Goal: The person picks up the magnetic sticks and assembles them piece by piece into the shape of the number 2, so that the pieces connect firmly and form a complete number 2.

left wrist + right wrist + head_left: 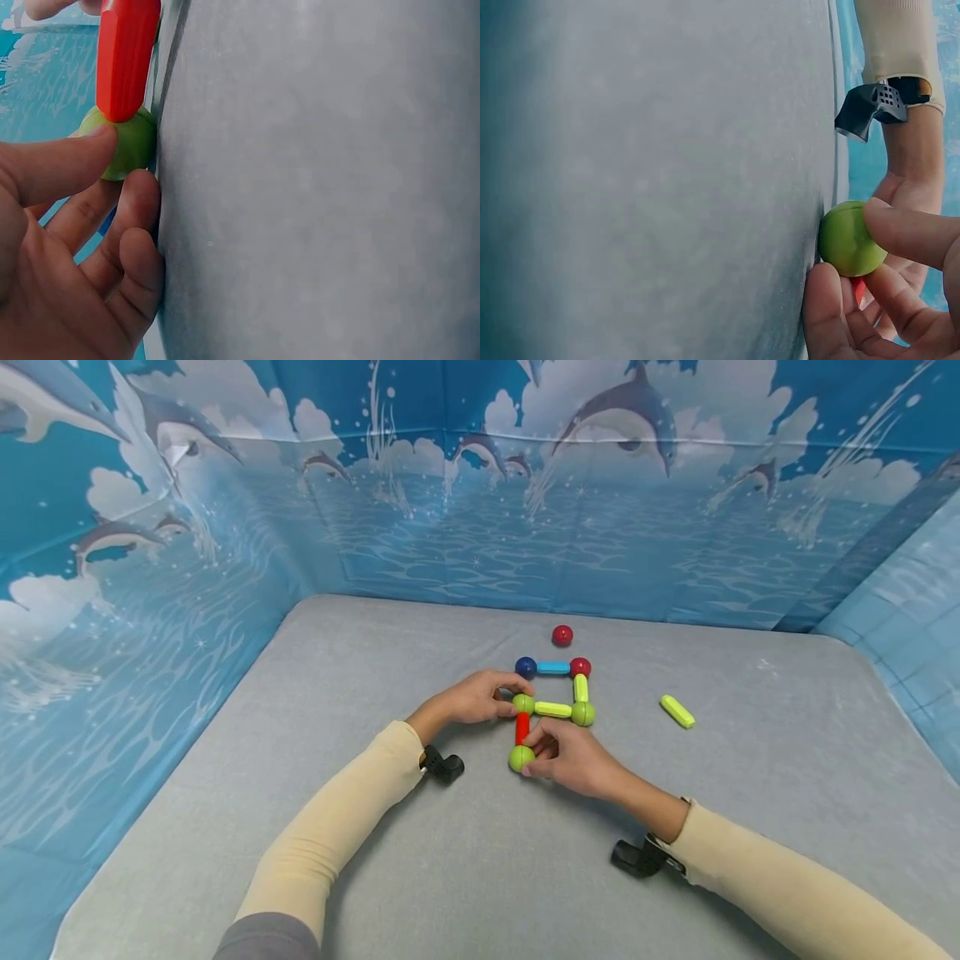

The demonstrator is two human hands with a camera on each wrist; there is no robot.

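My left hand (477,697) pinches a green ball (523,703) between thumb and fingers; the left wrist view shows the thumb on this green ball (133,146), where a red rod (127,60) meets it. My right hand (573,758) grips a second green ball (521,759) at the near end of the red rod (522,729). From the left-held ball a yellow-green rod (552,709) runs to another green ball (582,714). A second yellow-green rod (581,687) links that to a red ball (580,667), then a light-blue rod (553,667) reaches a dark-blue ball (526,667).
A loose red ball (562,635) lies behind the joined pieces. To the right lies a loose yellow-green rod (677,711). The grey table (420,877) is backed by a blue dolphin-print curtain (465,543). Each wrist wears a black camera (444,766).
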